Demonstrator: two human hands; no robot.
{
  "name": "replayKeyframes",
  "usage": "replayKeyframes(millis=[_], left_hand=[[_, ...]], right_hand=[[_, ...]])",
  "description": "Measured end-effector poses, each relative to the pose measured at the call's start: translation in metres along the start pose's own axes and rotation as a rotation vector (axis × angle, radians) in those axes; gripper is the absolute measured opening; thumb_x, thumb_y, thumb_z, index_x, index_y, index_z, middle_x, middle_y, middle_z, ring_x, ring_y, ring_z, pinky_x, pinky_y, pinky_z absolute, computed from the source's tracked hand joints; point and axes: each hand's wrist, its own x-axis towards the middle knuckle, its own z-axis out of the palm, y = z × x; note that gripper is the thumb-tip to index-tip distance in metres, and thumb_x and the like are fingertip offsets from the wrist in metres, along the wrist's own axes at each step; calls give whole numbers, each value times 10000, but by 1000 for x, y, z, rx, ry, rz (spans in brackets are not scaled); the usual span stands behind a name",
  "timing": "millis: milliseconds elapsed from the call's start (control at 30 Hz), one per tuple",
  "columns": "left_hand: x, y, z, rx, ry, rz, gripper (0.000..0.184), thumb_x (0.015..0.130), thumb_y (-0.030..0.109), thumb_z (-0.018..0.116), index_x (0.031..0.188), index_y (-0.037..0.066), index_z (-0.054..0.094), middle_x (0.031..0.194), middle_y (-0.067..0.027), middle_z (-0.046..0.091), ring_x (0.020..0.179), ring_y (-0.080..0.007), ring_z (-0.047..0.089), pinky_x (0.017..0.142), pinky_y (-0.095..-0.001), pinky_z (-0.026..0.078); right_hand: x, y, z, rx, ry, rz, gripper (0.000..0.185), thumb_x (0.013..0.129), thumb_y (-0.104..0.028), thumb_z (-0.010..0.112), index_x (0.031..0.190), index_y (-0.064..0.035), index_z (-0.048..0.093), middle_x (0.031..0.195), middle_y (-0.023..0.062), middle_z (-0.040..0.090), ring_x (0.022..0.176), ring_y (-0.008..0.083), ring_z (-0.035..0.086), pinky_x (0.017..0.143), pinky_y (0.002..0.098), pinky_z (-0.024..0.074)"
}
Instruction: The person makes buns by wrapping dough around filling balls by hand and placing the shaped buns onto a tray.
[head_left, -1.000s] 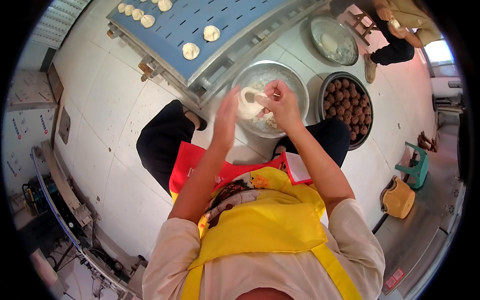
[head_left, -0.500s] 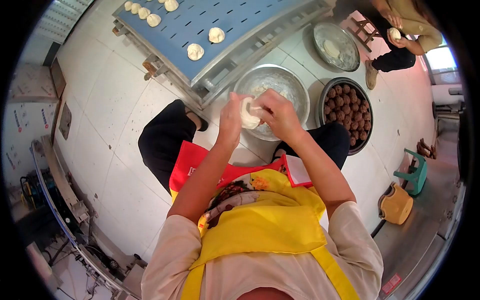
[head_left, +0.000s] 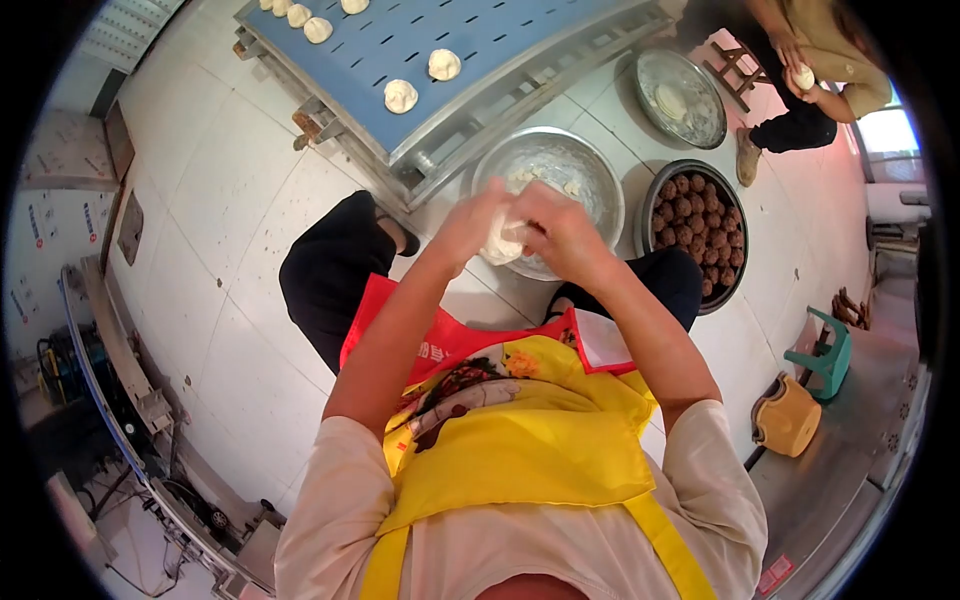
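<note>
A pale dough bun (head_left: 499,250) is held between my two hands in front of my knees. My left hand (head_left: 466,230) cups it from the left, its fingers blurred. The fingers of my right hand (head_left: 562,234) are bent and pinch the dough's upper right part. Below and beyond both hands sits a metal basin (head_left: 606,180) dusted with flour, holding a few dough scraps. To its right stands a dark-rimmed tub (head_left: 642,215) piled with brown balls of filling (head_left: 705,228).
Several shaped buns (head_left: 401,96) rest on a blue slotted tray (head_left: 470,110) in a metal frame. Another basin (head_left: 716,128) holds flat dough. Beyond it a co-worker (head_left: 845,60) handles a white piece. A green stool (head_left: 828,355) and an orange stool (head_left: 788,414) stand at right.
Both hands have closed further around the bun, hiding more of it, and my right fingers have shifted slightly left over its top. The whole view has shifted a little.
</note>
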Motion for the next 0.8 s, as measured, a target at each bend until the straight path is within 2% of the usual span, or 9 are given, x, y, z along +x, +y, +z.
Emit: replayKeyframes(millis=[100, 200, 233, 333, 433, 533, 600, 700, 800], left_hand=[[-5, -13, 12, -496, -12, 345, 645, 993, 520, 283, 1274, -32, 462, 1130, -127, 590, 998, -186, 590, 883, -311, 473], [-4, -39, 28, -527, 161, 352, 624, 996, 508, 282, 1309, -16, 413, 1135, -129, 581, 1028, -191, 584, 890, -338, 480], [-2, -42, 27, -482, 207, 317, 618, 986, 521, 311, 1246, -18, 466, 1080, -121, 595, 958, -190, 615, 794, -329, 534], [-6, -32, 19, -427, 118, 88, 622, 972, 545, 332, 1179, -13, 512, 1016, -115, 613, 845, -195, 651, 671, -319, 571], [-3, -22, 14, -352, 87, -31, 673, 938, 606, 353, 1142, -7, 540, 977, -113, 627, 769, -207, 670, 607, -332, 585], [-5, -2, 10, -226, 82, -222, 729, 905, 665, 350, 1144, 4, 544, 985, -114, 634, 794, -211, 675, 631, -366, 591], [-4, -1, 7, -212, 48, -242, 761, 884, 693, 352, 1147, 5, 542, 1000, -114, 634, 811, -216, 675, 638, -382, 594], [-6, 3, 1, -240, 3, -244, 761, 880, 701, 348, 1163, 20, 537, 1011, -106, 636, 829, -221, 674, 647, -397, 594], [-15, 10, -1, -347, 12, -188, 719, 898, 675, 347, 1189, 42, 523, 1023, -96, 636, 845, -221, 673, 655, -400, 592]], right_hand=[[8, -3, 0, 433, 161, 435, 121, 799, 5, 665, 893, -4, 589, 878, 84, 542, 642, 157, 599, 540, 278, 485], [8, 1, 4, 329, 73, 392, 82, 816, 22, 652, 866, 22, 587, 880, 49, 522, 643, 138, 597, 528, 245, 501], [5, 2, 7, 312, 53, 350, 94, 808, 14, 660, 864, 18, 585, 878, 58, 526, 629, 140, 596, 525, 257, 494], [-3, 6, 10, 248, 2, 236, 122, 789, -2, 679, 860, 9, 580, 878, 77, 539, 620, 155, 601, 523, 281, 479], [-1, 5, 8, 187, -20, 143, 138, 781, -7, 682, 871, 3, 578, 897, 86, 550, 678, 189, 611, 546, 295, 480], [-1, 1, 7, 111, -57, 96, 191, 775, -31, 692, 922, -12, 571, 929, 103, 570, 740, 218, 609, 594, 323, 484], [2, 1, 10, -12, -69, 81, 254, 771, -55, 703, 979, -25, 560, 950, 114, 586, 772, 227, 603, 625, 336, 483], [3, -15, 13, 2, -26, 199, 346, 763, -74, 716, 1056, -50, 534, 925, 111, 595, 725, 242, 584, 651, 347, 477], [6, -7, 13, -26, 66, 265, 376, 764, -73, 720, 1085, -64, 523, 892, 84, 600, 689, 208, 574, 637, 321, 476]])
